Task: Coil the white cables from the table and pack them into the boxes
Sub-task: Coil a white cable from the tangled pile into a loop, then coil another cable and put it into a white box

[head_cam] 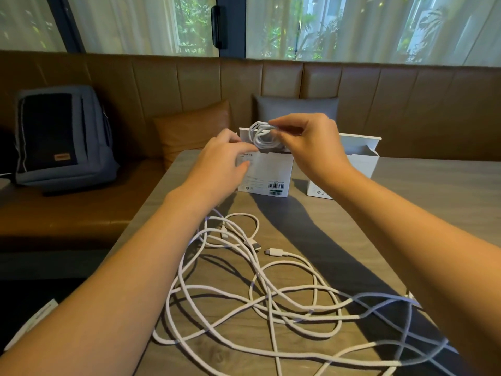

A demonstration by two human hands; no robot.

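We see our right hand (306, 143) raised over the far middle of the wooden table (423, 202), its thumb and fingertips pinching a small coiled white cable (261, 137). The coil hangs just above the open top of the nearer white box (271, 172), which stands upright with a barcode label at its lower right corner. We cannot tell whether the coil's lowest loops already touch the box's rim.

Our left hand (223, 164) is at the box's left side, fingers curled against its front face and upper left edge, steadying it. How firmly it grips is not clear, since the fingertips blur against the white card.

A second white box (360, 161) stands just right of and slightly behind the first, its lid flap tilted up and open; our right wrist covers most of its front.

On the near half of the table lie the loose white cables (271, 302), a tangle of long overlapping loops that runs from the middle toward the near right edge. 2 connector ends (271, 251) rest close together at the far side of the tangle, pointing toward each other.

Beyond the table runs a brown bench seat (67, 215). A grey backpack (65, 139) sits on it at the far left, and an orange cushion (192, 131) and a grey cushion (295, 107) lean against the backrest behind the boxes.
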